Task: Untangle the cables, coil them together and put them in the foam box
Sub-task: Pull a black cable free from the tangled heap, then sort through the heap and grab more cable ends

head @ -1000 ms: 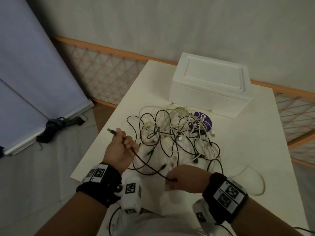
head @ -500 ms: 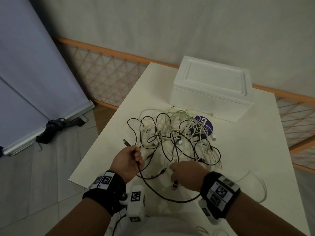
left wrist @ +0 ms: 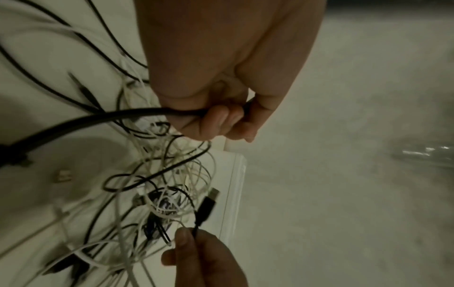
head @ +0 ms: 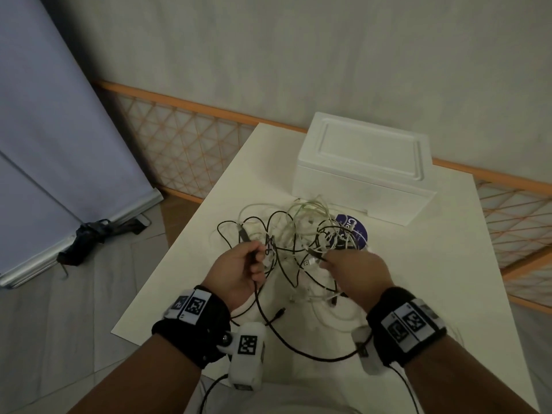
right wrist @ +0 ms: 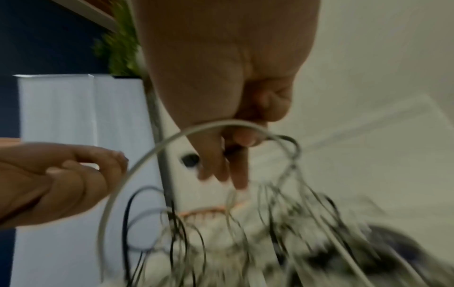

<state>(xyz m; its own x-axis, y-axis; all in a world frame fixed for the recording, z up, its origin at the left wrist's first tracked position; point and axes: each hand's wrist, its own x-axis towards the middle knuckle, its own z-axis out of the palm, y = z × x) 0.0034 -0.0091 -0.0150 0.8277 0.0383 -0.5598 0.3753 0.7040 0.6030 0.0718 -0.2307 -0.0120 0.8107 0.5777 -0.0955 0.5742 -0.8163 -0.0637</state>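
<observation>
Since half a second ago both hands have risen off the worktop (head: 448, 264) and drawn closer together, lifting part of the tangle of cables (head: 298, 234) with them; the left hand (head: 236, 273) has its fingers (left wrist: 216, 122) curled round a black cable (left wrist: 110, 116), whose run drops from the fist and sweeps in a slack loop below the wrists toward the right wrist; the black cable's plug (head: 243, 234) sticks up just beyond those curled fingers; the right hand (head: 355, 273) pinches a cable, thumb pressed against fingertips (right wrist: 243, 139), though which strand it holds is blurred in the right wrist view; a pale cable (right wrist: 147, 159) arcs across in front of those fingertips; the rest of the tangle, black and white strands mixed, hangs and lies just beyond both sets of fingers, partly covering a purple round label (head: 355, 234); the foam box (head: 364, 171) sits well beyond the fingers at the far end of the worktop, white, with its lid on, no cable inside it; a loose black plug end (head: 279, 313) rests on the worktop between the wrists.
</observation>
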